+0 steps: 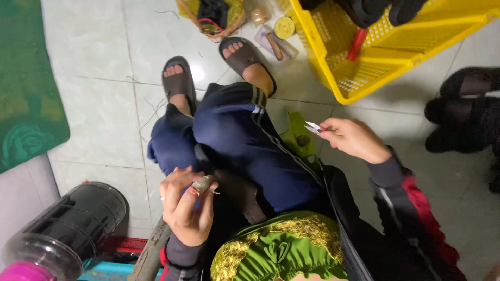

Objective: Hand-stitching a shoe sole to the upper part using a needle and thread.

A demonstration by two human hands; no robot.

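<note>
My left hand [185,211] rests on my lap and pinches a small pale object [203,183] between thumb and fingers, against a dark strap-like piece [245,195] lying over my blue trousers. Out to the side, above the floor, my right hand [354,138] holds small thread snips [314,127] with their blades pointing left. A green and gold embroidered cloth [281,247] lies bunched on my lap near the bottom of the view.
A yellow plastic crate [364,67] with dark shoe parts stands at the upper right. Tools and a round yellow item [284,27] lie on the tiled floor by my sandalled feet. A green mat [26,88] lies left, a black cage-like object [73,221] lower left, dark shoes [463,119] right.
</note>
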